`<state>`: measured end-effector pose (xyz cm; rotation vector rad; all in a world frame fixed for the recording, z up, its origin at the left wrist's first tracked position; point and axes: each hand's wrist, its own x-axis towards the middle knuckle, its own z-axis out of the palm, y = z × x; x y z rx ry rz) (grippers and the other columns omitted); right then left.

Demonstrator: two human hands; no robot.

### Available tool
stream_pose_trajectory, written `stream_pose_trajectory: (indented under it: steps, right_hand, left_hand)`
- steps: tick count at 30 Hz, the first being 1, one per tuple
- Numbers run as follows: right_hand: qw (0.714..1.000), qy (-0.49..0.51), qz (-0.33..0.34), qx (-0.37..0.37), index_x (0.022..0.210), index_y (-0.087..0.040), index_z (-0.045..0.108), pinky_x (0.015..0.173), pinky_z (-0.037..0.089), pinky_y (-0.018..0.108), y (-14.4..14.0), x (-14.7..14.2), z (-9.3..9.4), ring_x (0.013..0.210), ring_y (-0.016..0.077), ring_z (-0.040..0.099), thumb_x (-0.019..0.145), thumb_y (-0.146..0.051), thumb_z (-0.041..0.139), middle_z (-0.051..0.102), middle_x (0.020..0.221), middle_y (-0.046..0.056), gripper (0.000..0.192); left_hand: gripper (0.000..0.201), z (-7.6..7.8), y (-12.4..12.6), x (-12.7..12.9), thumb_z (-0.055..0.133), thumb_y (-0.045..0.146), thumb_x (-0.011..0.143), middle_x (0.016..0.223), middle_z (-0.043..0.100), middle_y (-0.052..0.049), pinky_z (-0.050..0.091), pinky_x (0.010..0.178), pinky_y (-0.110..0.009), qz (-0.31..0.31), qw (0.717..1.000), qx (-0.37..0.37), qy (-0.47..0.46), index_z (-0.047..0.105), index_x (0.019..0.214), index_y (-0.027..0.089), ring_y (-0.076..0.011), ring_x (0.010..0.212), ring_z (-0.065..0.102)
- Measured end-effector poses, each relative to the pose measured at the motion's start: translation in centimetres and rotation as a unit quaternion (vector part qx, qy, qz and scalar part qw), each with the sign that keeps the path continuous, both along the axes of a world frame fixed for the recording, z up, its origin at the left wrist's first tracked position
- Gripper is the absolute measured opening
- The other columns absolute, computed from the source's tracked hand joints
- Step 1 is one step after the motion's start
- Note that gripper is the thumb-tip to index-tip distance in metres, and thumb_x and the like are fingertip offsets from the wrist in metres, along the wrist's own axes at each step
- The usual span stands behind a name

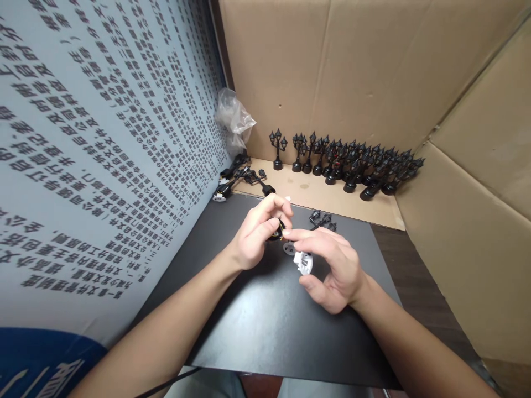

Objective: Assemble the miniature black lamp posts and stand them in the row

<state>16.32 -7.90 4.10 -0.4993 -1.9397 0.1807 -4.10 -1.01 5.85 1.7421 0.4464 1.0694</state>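
- Hands meet over the black mat (265, 326) in the middle of the table.
- The left hand (255, 237) pinches a small black round base (275, 232) between thumb and fingers. The fingers are pressed close around it, so only a bit of it shows.
- The right hand (332, 268) holds a small white plastic cap (303, 262). The thumb sits under it and the fingers curl over the top (the pointing finger reaches across to touch the black piece).
- A thin wire seems to run between the 2 parts, but it is too small to tell for sure.
- Both parts look very light, hard and a bit slippery. I think the thin bits could snap, so a soft pinch on the round sides seems best, not on the wire.
- A small grey disc (289, 248) lies on the mat just under the hands.
- Loose black lamp tops (322, 219) lie just behind the right hand.
- A row of little black street lamps (348, 160) stands at the back, by the cardboard wall (352, 61).
- More lamp parts (238, 178) lie at the back left, near a clear plastic bag (233, 119).
- A printed banner (95, 155) leans on the left side.
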Motion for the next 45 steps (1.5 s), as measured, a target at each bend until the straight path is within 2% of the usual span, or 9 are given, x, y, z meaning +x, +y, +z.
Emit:
stream_pose_trajectory:
  steps: [7, 12, 17, 22, 26, 29, 37, 42, 45]
  right_hand:
    - [0.999, 0.009, -0.019, 0.035, 0.136, -0.018, 0.058, 0.076, 0.063, 0.043, 0.0, -0.3, -0.3, 0.107, 0.031, 0.079, 0.093, -0.035, 0.071, 0.079, 0.121, 0.018, 0.048]
    - [0.998, 0.019, -0.014, 0.05, 0.136, -0.017, 0.058, 0.078, 0.065, 0.044, -0.1, -0.7, -0.5, 0.103, 0.0309, 0.08, 0.095, -0.039, 0.067, 0.079, 0.115, 0.017, 0.047]
    - [0.999, 0.048, 0.002, 0.023, 0.133, -0.018, 0.059, 0.078, 0.066, 0.044, -0.3, -1.0, -0.4, 0.1, 0.0293, 0.078, 0.096, -0.039, 0.065, 0.076, 0.111, 0.015, 0.043]
    - [0.995, 0.095, 0.025, -0.033, 0.132, -0.017, 0.06, 0.079, 0.066, 0.042, -0.4, -1.2, 0.0, 0.095, 0.0265, 0.074, 0.093, -0.032, 0.065, 0.071, 0.109, 0.014, 0.042]
    - [0.998, 0.06, 0.021, -0.012, 0.13, -0.019, 0.06, 0.081, 0.065, 0.044, -0.2, -1.0, 0.0, 0.095, 0.0277, 0.074, 0.093, -0.034, 0.064, 0.071, 0.104, 0.012, 0.041]
    - [0.999, 0.033, 0.021, 0.006, 0.129, -0.021, 0.059, 0.076, 0.064, 0.044, -0.1, -1.0, -0.2, 0.088, 0.027, 0.074, 0.093, -0.039, 0.064, 0.071, 0.096, 0.009, 0.04]
    - [0.995, 0.087, 0.036, -0.034, 0.125, -0.018, 0.061, 0.079, 0.064, 0.042, -0.4, -1.2, 0.2, 0.09, 0.0258, 0.075, 0.092, -0.035, 0.063, 0.072, 0.101, 0.01, 0.037]
    - [0.997, 0.062, 0.038, -0.025, 0.124, -0.018, 0.062, 0.08, 0.064, 0.043, -0.3, -1.1, 0.1, 0.092, 0.0272, 0.078, 0.091, -0.035, 0.064, 0.075, 0.103, 0.011, 0.037]
    - [0.998, 0.047, 0.028, -0.022, 0.123, -0.019, 0.062, 0.083, 0.064, 0.045, -0.2, -0.9, -0.2, 0.094, 0.0285, 0.079, 0.091, -0.038, 0.064, 0.077, 0.104, 0.011, 0.037]
  left_hand:
    - [0.032, 0.2, -0.2, 0.0, 0.05, 0.048, 0.105, 0.088, 0.065, -0.005, 0.045, 0.074, -0.032, -0.009, 0.998, 0.041, 0.048, 0.057, 0.112, 0.018, -0.0183, 0.076, 0.058]
    - [0.028, 0.5, -0.5, 0.0, 0.049, 0.045, 0.107, 0.085, 0.066, -0.003, 0.044, 0.072, -0.031, -0.003, 0.996, 0.063, 0.069, 0.056, 0.114, 0.018, -0.0165, 0.072, 0.056]
    - [0.026, 0.8, -0.8, 0.2, 0.05, 0.042, 0.108, 0.083, 0.066, -0.002, 0.045, 0.07, -0.029, -0.017, 0.995, 0.067, 0.077, 0.056, 0.116, 0.018, -0.0147, 0.069, 0.057]
    - [0.023, 0.9, -1.2, 0.6, 0.048, 0.038, 0.11, 0.08, 0.068, -0.001, 0.046, 0.066, -0.027, -0.051, 0.996, 0.035, 0.068, 0.054, 0.119, 0.017, -0.0137, 0.066, 0.059]
    - [0.023, 1.1, -1.4, 0.6, 0.048, 0.037, 0.109, 0.081, 0.066, -0.001, 0.046, 0.066, -0.027, -0.035, 0.993, 0.038, 0.103, 0.057, 0.116, 0.017, -0.0145, 0.069, 0.057]
    - [0.022, 1.3, -1.3, 0.4, 0.05, 0.036, 0.108, 0.078, 0.061, 0.001, 0.044, 0.066, -0.027, -0.025, 0.989, 0.054, 0.133, 0.06, 0.112, 0.017, -0.0139, 0.068, 0.053]
    - [0.021, 1.6, -1.4, 0.5, 0.047, 0.034, 0.108, 0.082, 0.063, 0.0, 0.044, 0.068, -0.028, -0.041, 0.986, 0.067, 0.146, 0.06, 0.109, 0.017, -0.0137, 0.07, 0.054]
    - [0.028, 1.5, -1.2, 0.3, 0.046, 0.04, 0.109, 0.082, 0.063, -0.001, 0.044, 0.07, -0.029, -0.024, 0.987, 0.073, 0.144, 0.062, 0.109, 0.017, -0.015, 0.072, 0.055]
    - [0.036, 1.3, -1.1, 0.2, 0.044, 0.047, 0.108, 0.08, 0.063, -0.002, 0.044, 0.069, -0.031, -0.046, 0.989, 0.061, 0.124, 0.06, 0.113, 0.017, -0.0155, 0.069, 0.053]
